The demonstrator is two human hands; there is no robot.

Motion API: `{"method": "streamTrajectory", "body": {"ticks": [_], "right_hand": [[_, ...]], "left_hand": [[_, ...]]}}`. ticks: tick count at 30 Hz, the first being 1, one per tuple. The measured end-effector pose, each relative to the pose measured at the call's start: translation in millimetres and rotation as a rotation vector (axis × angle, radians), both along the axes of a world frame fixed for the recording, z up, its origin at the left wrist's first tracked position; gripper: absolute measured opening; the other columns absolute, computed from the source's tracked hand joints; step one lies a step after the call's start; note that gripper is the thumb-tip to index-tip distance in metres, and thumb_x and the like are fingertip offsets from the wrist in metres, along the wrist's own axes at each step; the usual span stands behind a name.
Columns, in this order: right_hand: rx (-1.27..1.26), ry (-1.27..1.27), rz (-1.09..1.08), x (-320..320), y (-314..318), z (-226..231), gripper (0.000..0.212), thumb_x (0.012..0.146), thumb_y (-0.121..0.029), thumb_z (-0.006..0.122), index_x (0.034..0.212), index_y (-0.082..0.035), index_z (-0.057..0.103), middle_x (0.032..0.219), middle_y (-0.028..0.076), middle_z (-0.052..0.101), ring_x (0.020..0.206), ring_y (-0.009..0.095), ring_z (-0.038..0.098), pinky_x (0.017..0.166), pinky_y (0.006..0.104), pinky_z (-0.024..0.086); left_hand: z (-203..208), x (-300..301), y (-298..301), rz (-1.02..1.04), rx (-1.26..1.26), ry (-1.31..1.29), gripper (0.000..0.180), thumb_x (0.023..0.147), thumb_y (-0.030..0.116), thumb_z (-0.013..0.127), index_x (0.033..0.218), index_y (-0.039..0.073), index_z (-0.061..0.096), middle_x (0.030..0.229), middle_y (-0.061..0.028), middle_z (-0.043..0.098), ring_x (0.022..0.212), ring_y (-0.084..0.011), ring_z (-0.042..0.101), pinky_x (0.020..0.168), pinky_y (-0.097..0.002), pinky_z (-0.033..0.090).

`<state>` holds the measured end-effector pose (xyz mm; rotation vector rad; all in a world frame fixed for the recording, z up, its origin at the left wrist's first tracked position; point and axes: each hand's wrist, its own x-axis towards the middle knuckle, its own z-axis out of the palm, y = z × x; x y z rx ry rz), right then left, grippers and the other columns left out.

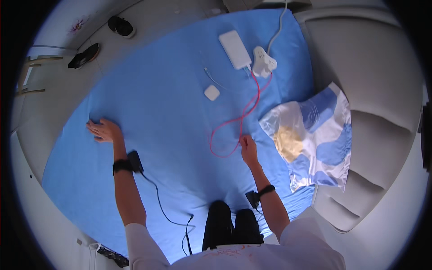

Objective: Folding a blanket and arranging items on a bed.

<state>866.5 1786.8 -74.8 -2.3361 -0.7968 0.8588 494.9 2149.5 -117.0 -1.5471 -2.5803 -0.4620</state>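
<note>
My left hand (104, 130) lies on the blue bedsheet (153, 99) near the bed's left edge, its fingers stretched out and holding nothing. My right hand (249, 150) is closed at the looped red cable (258, 94), which meets its fingertips. From there the cable runs up to a flat white rectangular device (235, 49) and a white power strip (264, 63). A small white rounded-square case (212, 92) lies to the left of the cable. A thin white cable (216, 82) with a plug end curves just above that case.
A blue, white and yellow pillow (310, 135) rests against the grey padded headboard (360, 72) on the right. Two dark shoes (121, 27) are on the floor at upper left. Black cables (164, 211) trail from the devices strapped to my wrists.
</note>
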Motion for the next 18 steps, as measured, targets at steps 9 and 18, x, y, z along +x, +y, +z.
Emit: {"method": "streamTrajectory", "body": {"ticks": [9, 18], "right_hand": [[0.303, 0.484, -0.769, -37.4, 52.4, 46.4, 0.012, 0.091, -0.014, 0.054, 0.084, -0.004, 0.056, 0.072, -0.001, 0.049, 0.063, 0.005, 0.045, 0.058, 0.0226, 0.041], [0.409, 0.246, -0.140, -37.2, 447.9, 26.5, 0.012, 0.086, -0.010, 0.059, 0.092, 0.000, 0.063, 0.081, 0.006, 0.064, 0.068, 0.012, 0.059, 0.064, 0.0253, 0.046]], "left_hand": [[4.5, 22.7, 20.5, 0.180, -0.084, 0.013, 0.058, 0.083, 0.028, 0.041, 0.136, 0.007, 0.032, 0.149, -0.0134, 0.020, 0.138, -0.0266, 0.017, 0.108, -0.0545, 0.009], [-0.2, 27.1, 25.7, 0.172, -0.126, 0.044, 0.059, 0.090, 0.043, 0.022, 0.138, 0.008, 0.027, 0.149, -0.0126, 0.019, 0.139, -0.0260, 0.015, 0.108, -0.0516, 0.011]]}}
